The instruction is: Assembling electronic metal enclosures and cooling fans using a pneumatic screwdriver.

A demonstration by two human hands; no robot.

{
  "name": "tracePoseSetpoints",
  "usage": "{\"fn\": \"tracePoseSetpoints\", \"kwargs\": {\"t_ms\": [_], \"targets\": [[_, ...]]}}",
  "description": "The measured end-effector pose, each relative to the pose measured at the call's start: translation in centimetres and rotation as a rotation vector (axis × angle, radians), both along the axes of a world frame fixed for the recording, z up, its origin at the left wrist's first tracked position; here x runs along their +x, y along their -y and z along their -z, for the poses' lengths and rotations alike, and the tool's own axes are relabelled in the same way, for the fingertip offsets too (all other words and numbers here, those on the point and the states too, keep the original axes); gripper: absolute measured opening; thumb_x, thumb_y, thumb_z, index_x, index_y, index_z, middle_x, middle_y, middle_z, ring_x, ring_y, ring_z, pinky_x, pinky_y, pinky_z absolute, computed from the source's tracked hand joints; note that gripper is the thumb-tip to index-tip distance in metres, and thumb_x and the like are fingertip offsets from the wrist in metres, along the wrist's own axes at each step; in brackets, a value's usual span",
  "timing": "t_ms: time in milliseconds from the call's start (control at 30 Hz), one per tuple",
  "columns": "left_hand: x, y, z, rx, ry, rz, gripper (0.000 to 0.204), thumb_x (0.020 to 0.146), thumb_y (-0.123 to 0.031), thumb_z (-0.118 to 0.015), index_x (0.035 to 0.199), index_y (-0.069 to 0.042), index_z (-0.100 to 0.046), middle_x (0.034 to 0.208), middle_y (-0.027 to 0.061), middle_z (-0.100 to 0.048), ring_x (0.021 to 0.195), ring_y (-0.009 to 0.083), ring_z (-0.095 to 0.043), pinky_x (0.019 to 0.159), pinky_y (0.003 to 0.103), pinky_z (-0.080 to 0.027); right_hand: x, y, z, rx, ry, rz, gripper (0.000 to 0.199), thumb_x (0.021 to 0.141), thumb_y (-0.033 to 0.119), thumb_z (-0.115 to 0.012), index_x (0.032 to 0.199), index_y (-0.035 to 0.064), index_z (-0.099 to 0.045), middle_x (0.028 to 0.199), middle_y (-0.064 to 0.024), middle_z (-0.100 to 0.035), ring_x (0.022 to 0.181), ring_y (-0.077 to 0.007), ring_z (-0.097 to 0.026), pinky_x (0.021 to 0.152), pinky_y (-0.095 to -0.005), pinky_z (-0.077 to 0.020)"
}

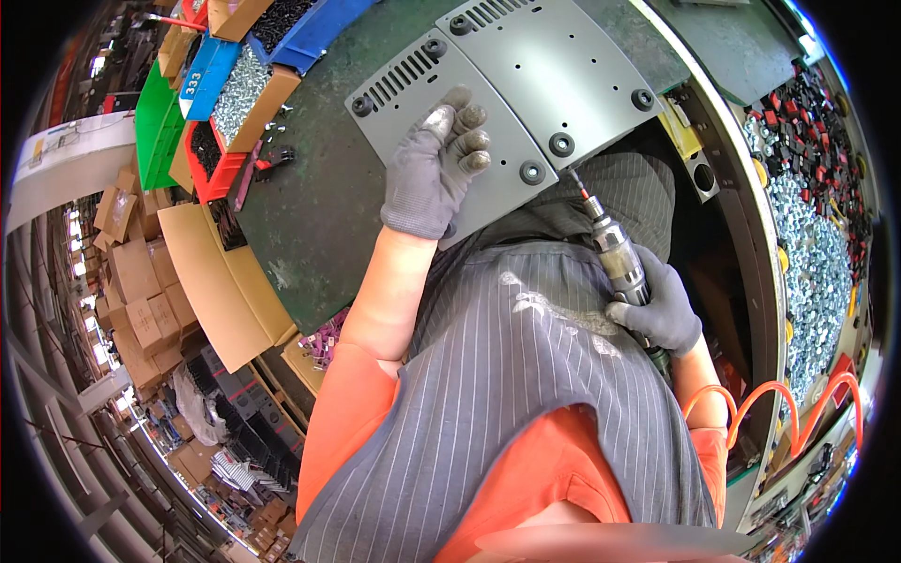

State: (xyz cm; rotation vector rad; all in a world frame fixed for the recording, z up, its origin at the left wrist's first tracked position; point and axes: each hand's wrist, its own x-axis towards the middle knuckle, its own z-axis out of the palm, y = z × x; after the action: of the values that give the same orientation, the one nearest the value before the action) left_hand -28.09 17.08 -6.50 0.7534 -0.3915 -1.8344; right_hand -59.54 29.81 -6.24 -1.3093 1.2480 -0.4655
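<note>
My right hand (668, 305), in a grey glove, is wrapped round a pneumatic screwdriver (619, 258). The driver's bit points up and left, close to the near edge of the right-hand grey metal panel (572, 70). My left hand (427, 169), also gloved, hovers over the left-hand grey metal panel (502, 131). Its fingers are curled in toward the palm; whatever they hold, if anything, is hidden. Both panels lie side by side, with vent slots, small holes and round black rubber feet (532, 172) at their corners.
On the left stand a blue bin of silver screws (239, 89), a red bin (218, 164), a green bin (158, 127) and an open cardboard box (221, 281). An orange coiled air hose (774, 387) runs at right, beside a tray heaped with metal parts (812, 281).
</note>
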Motion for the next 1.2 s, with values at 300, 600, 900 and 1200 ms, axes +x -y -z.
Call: {"fn": "tracePoseSetpoints", "kwargs": {"t_ms": [300, 600, 900, 1200], "targets": [[-0.1, -1.1, -1.9, -0.085, 0.057, 0.061, 0.031, 0.101, -0.016, -0.056, 0.125, 0.003, -0.059, 0.091, 0.0035, -0.063, 0.073, 0.0064, -0.058, 0.059, 0.019, -0.048, -0.2, 0.5, -2.9, 0.021, -0.004, -0.076, 0.079, 0.060, 0.029, -0.083, 0.128, -0.0010, -0.056, 0.095, -0.0140, -0.069, 0.086, -0.0255, -0.068, 0.083, -0.0350, -0.0514], [0.1, -3.6, -3.0, -0.028, -0.022, 0.162, 0.033, 0.102, -0.025, -0.055, 0.120, 0.003, -0.059, 0.088, 0.0013, -0.065, 0.059, 0.0036, -0.044, 0.047, 0.018, -0.037, 3.7, 3.5, -5.4, 0.029, 0.260, -0.210, 0.082, 0.060, 0.028, -0.086, 0.130, -0.0009, -0.054, 0.094, -0.0087, -0.067, 0.084, -0.0191, -0.064, 0.081, -0.0331, -0.0515], [-0.2, -4.6, -3.0, 0.033, 0.102, 0.063, 0.032, 0.102, -0.026, -0.056, 0.116, 0.003, -0.059, 0.076, -0.0010, -0.060, 0.055, 0.0038, -0.042, 0.048, 0.018, -0.035, 5.2, 4.2, -6.6, 0.220, 0.283, -0.200, 0.076, 0.062, 0.020, -0.085, 0.129, -0.0003, -0.054, 0.083, -0.0063, -0.064, 0.059, -0.0104, -0.060, 0.056, -0.0271, -0.0495], [0.4, -5.0, -4.1, -0.138, 0.665, 0.045, 0.031, 0.094, -0.034, -0.068, 0.094, -0.004, -0.070, 0.071, -0.0018, -0.061, 0.052, 0.0031, -0.049, 0.045, 0.018, -0.036, 5.4, 4.1, -4.3, -0.148, 0.367, -0.313, 0.073, 0.063, 0.017, -0.083, 0.128, 0.0013, -0.054, 0.084, -0.0049, -0.066, 0.059, -0.0099, -0.061, 0.055, -0.0253, -0.0500]]}}
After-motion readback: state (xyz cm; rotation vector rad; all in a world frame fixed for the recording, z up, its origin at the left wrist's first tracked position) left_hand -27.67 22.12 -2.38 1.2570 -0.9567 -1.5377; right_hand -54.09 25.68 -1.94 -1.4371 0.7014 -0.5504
